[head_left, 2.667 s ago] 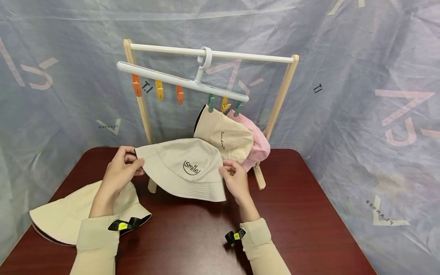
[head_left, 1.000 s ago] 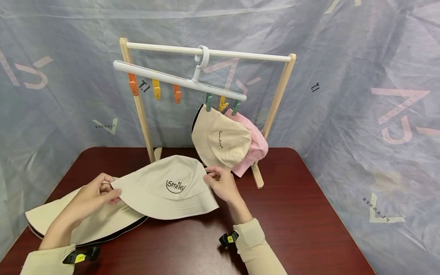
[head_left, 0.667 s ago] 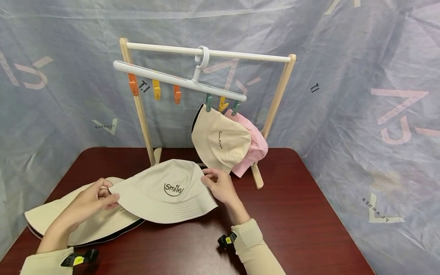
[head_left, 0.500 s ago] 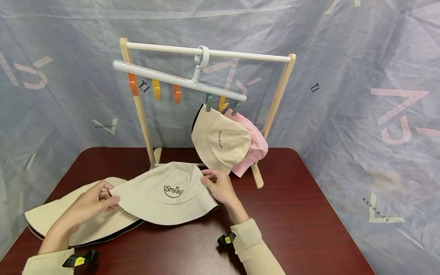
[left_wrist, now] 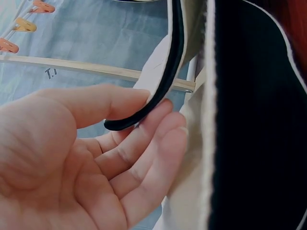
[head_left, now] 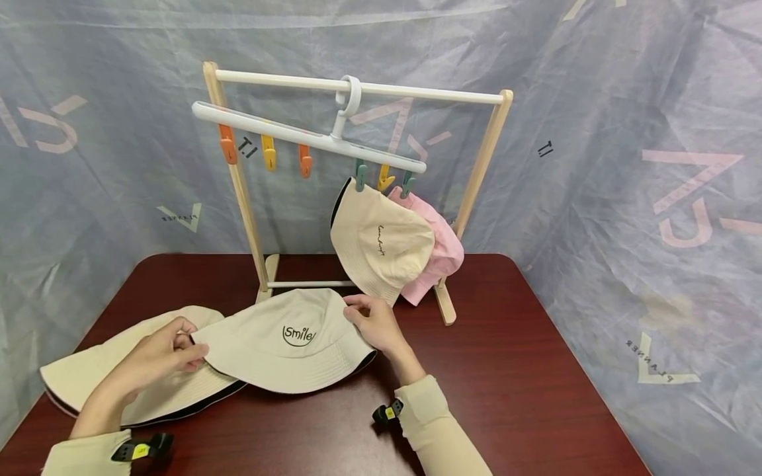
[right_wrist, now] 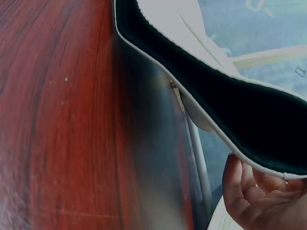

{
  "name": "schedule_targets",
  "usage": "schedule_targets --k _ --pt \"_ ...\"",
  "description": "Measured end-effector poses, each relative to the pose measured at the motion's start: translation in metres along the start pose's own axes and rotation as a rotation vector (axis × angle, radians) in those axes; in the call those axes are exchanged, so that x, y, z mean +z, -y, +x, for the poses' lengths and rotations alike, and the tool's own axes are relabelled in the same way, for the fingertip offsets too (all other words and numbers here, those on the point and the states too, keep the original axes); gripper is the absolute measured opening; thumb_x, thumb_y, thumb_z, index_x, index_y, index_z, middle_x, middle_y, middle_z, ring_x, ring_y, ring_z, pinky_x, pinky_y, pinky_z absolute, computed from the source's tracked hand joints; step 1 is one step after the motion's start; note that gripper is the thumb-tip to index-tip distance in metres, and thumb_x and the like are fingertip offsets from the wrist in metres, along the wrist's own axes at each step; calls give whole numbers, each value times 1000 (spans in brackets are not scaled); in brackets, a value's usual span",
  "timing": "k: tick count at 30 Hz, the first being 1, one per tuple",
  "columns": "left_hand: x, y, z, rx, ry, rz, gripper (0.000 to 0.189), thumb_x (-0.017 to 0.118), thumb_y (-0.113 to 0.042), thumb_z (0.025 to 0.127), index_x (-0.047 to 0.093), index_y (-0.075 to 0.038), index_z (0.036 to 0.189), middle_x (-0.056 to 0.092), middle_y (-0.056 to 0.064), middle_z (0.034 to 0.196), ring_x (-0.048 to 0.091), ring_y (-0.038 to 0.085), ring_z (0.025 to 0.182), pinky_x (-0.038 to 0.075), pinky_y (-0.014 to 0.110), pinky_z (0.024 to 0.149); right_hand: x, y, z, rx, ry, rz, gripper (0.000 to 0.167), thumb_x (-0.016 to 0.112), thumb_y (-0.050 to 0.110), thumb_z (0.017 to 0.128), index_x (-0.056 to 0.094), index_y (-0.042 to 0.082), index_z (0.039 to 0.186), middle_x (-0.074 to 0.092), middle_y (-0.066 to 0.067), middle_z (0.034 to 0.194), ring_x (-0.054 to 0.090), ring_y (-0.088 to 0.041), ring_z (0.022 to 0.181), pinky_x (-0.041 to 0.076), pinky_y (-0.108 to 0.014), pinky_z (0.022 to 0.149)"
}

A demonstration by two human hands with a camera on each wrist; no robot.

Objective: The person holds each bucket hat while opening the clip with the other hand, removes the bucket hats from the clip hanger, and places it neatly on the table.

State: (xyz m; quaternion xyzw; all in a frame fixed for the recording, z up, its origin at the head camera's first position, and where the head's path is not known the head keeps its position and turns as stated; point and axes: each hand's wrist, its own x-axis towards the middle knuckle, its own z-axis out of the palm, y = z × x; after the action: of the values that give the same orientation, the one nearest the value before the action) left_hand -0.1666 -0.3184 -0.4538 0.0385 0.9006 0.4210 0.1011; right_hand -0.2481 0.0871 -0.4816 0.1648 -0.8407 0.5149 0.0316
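A pale beige bucket hat (head_left: 297, 340) with "smile" lettering on its front is held by both hands low over the table, its left part overlapping another hat. My left hand (head_left: 157, 357) pinches the left end of the brim; in the left wrist view its thumb and fingers (left_wrist: 160, 143) close on the black-lined edge. At the hat's right side, my right hand (head_left: 378, 324) pinches the edge between thumb and fingers. The right wrist view looks into the hat's black lining (right_wrist: 249, 120), with the right hand (right_wrist: 268, 196) at the rim. Whether the hat touches the table cannot be told.
A cream bucket hat (head_left: 89, 373) lies at the left, partly under my left forearm. Behind stands a wooden rack (head_left: 488, 155) with a tilted white hanger (head_left: 268, 127). Its right clips hold a cream hat (head_left: 387, 241) and a pink hat (head_left: 449, 248); orange clips (head_left: 227, 145) hang left.
Both hands have brought the smile hat down and leftward, away from in front of the rack. Over the last half second it sinks slightly more. The hung hats stay in place.
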Motion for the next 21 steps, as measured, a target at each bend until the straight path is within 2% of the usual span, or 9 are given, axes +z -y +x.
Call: schedule_targets --k 6,13,21 --pt "1 1 1 11 -19 48 46 71 -27 104 48 3 129 75 4 92 76 16 82 57 25 73 3 2 1 12 33 30 25 67 12 104 76 6 127 78 -6 101 66 -10 85 53 -27 79" --pt "1 2 1 12 -28 79 43 70 -28 104 50 2 128 75 2 91 76 16 81 55 25 72 6 -1 2 52 98 53 33 70 12 97 75 7 129 73 -4 99 63 -7 82 49 -24 76" --pt "1 3 2 11 -37 105 44 70 -29 104 50 1 128 75 1 90 74 13 79 53 24 72 8 -2 0 38 61 22 35 69 4 98 73 5 133 76 -8 103 65 -11 88 51 -26 81"
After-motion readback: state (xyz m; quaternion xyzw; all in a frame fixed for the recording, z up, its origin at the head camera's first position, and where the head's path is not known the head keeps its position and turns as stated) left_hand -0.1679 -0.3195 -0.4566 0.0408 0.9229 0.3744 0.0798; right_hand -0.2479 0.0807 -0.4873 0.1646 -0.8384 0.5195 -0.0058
